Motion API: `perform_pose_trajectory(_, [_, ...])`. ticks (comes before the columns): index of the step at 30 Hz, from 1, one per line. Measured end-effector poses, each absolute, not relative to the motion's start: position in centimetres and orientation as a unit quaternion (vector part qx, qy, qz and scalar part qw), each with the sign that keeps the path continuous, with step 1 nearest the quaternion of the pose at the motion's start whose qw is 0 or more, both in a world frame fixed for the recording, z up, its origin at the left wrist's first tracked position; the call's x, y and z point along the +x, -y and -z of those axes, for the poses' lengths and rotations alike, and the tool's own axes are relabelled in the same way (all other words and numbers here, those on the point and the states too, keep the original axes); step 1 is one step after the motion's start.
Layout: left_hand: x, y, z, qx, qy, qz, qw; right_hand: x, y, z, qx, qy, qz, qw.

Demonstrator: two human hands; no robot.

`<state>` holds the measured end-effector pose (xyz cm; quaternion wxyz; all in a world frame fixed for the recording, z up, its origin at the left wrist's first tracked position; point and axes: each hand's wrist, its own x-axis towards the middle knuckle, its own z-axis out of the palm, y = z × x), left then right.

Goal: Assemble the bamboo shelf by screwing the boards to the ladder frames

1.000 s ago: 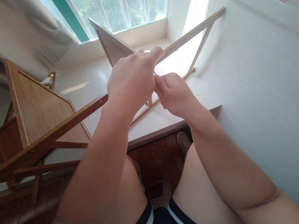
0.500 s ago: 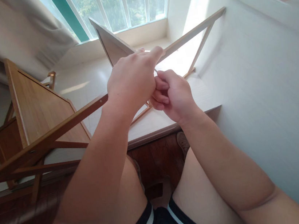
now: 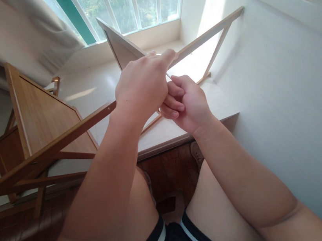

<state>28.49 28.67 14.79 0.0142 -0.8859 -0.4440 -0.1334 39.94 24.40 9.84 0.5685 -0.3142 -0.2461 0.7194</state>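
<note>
A wooden folding frame with slanting shelf panels (image 3: 47, 115) stretches across the view. My left hand (image 3: 142, 83) is closed over its long wooden rail (image 3: 206, 39) where it meets the upper panel (image 3: 124, 48); the fingertips are hidden behind the wood. Just below and to the right, my right hand (image 3: 189, 101) is curled with thumb and forefinger pinched. A thin metal rod (image 3: 168, 75) shows between that pinch and the rail; most of it is hidden, so I cannot tell its kind. The two hands touch or nearly touch.
Under the frame lies a pale ledge (image 3: 169, 135) with a dark front edge. A white wall (image 3: 279, 93) rises on the right, close to the rail's end. The window (image 3: 134, 5) is behind, a curtain (image 3: 24, 31) at left. Dark wooden floor (image 3: 167, 167) lies between my legs.
The fingers of my right hand have shifted slightly and uncurled a little. My left hand and the wooden frame stay in place.
</note>
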Motion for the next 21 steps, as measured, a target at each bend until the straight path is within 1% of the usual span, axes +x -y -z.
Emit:
perform_pose_trajectory(4, [28.56, -28.65, -14.83, -0.883, 0.450, 0.129, 0.022, 39.69, -24.26, -10.12, -0.330, 0.245, -0.711, 0.570])
perform_pose_trajectory(8, [28.55, -28.77, -14.72, -0.880, 0.452, 0.146, -0.006, 39.61, -24.20, -9.98, -0.316, 0.249, -0.712, 0.576])
perform_pose_trajectory(12, [28.44, -28.90, -14.59, -0.874, 0.460, 0.154, -0.033, 39.39, -24.14, -9.84, -0.337, 0.260, -0.698, 0.576])
perform_pose_trajectory(18, [28.38, -28.74, -14.68, -0.891, 0.427, 0.154, 0.013, 39.35, -24.30, -9.72, -0.367, 0.297, -0.642, 0.604])
perform_pose_trajectory(21, [28.44, -28.64, -14.74, -0.890, 0.430, 0.153, 0.004, 39.59, -24.44, -9.62, -0.406, 0.330, -0.603, 0.602])
